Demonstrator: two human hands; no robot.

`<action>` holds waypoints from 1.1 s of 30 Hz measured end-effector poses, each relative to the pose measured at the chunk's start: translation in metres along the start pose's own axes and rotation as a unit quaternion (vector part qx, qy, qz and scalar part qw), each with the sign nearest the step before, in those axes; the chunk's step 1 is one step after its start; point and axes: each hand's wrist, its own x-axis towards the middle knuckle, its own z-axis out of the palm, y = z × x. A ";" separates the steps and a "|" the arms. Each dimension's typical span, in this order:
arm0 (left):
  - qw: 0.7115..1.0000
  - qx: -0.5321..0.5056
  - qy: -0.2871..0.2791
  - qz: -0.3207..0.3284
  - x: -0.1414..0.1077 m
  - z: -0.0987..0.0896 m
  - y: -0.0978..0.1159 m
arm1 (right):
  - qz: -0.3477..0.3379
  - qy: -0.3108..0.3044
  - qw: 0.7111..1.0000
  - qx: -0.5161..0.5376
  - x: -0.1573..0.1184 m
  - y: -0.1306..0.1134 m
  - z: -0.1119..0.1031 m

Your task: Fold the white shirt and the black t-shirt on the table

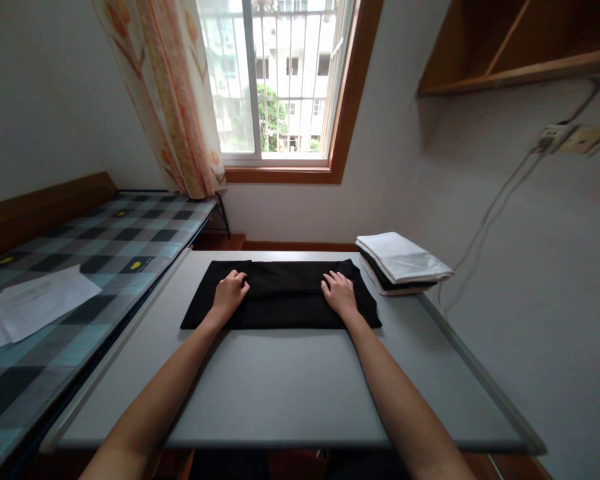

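A black cloth [285, 293], folded into a long flat band, lies crosswise on the white table [280, 387]. My left hand [231, 293] is on its left part, with the fingers curled in and pressed together; whether they pinch any fabric is hidden. Toward the cloth's right end, my right hand [339, 292] rests palm down with its fingers slightly apart, touching the fabric. The cloth's right edge is uneven and slants outward beyond that hand.
A stack of folded cloths, white on top [403, 257], sits at the table's back right corner. Left of the table is a bed with a checked cover [95, 267] and papers [40, 303]. Cords [485, 220] hang along the right wall.
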 end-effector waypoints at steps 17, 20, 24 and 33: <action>0.996 -0.063 0.057 0.013 0.006 0.011 -0.013 | 0.002 -0.007 1.000 0.002 0.000 0.000 -0.002; 1.000 -0.006 0.004 0.014 0.005 0.020 -0.012 | 0.000 -0.007 1.000 0.004 0.000 0.001 -0.001; 0.998 0.007 -0.064 0.026 0.003 0.028 -0.012 | 0.002 -0.004 1.000 0.004 0.000 0.000 -0.002; 0.998 0.011 -0.055 0.035 0.002 0.028 -0.015 | 0.006 -0.011 1.000 0.006 0.000 0.000 -0.004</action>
